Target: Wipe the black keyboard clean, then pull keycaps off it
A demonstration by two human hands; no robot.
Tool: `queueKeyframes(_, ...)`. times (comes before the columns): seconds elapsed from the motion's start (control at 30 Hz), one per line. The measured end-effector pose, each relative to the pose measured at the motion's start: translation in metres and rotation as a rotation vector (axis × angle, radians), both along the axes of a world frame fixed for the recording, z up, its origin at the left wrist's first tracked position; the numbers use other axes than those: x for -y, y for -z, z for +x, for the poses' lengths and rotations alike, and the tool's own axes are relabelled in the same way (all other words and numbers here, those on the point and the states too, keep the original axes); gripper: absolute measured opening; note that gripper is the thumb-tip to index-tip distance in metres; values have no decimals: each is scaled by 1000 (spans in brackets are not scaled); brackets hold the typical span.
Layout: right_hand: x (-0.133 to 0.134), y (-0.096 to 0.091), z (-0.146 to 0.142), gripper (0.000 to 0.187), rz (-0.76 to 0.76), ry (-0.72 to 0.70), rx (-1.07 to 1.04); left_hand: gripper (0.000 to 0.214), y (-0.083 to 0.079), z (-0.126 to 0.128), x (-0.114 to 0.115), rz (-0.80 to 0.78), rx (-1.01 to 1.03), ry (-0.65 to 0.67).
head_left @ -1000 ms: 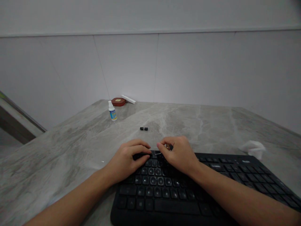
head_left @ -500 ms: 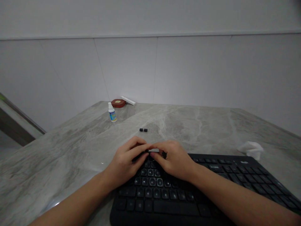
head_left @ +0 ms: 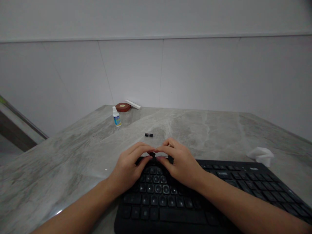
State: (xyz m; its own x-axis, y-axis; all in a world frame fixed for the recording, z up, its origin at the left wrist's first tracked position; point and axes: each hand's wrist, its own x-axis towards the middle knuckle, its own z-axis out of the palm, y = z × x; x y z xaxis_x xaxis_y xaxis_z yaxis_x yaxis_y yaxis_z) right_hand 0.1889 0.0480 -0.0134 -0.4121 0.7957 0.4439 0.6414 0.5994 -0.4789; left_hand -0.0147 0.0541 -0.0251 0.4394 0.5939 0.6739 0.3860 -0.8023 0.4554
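Observation:
A black keyboard [head_left: 195, 198] lies on the grey marble table [head_left: 73, 156] in front of me. My left hand [head_left: 130, 167] and my right hand [head_left: 181, 164] rest over its top left corner, fingertips meeting. Between the fingertips sits a small black keycap [head_left: 152, 154], pinched from both sides. A thin pale tool shows just under my right fingers, mostly hidden. Both hands have curled fingers. Two loose black keycaps [head_left: 148, 135] lie on the table just beyond my hands.
A small white bottle with a blue label [head_left: 116, 117] stands at the far left. Behind it are a red-brown round case [head_left: 123, 107] and a white stick [head_left: 133, 104] by the wall. A crumpled white tissue [head_left: 260, 154] lies at the right, past the keyboard.
My hands have come together from slightly apart; their fingertips now meet at the keyboard's top edge, with a small black keycap raised between them.

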Motion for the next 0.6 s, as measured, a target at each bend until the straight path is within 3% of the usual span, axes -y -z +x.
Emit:
queueKeyframes(0.3, 0, -2, 0, 7, 29, -61, 13, 22, -2, 1, 0, 15, 4, 36)
queueKeyframes(0.5, 1, -1, 1, 8, 53, -60, 19, 23, -3, 1, 1, 0, -3, 55)
queueKeyframes(0.6, -2, 1, 3, 15, 84, 11, 38, 26, -1, 1, 1, -53, -26, 43)
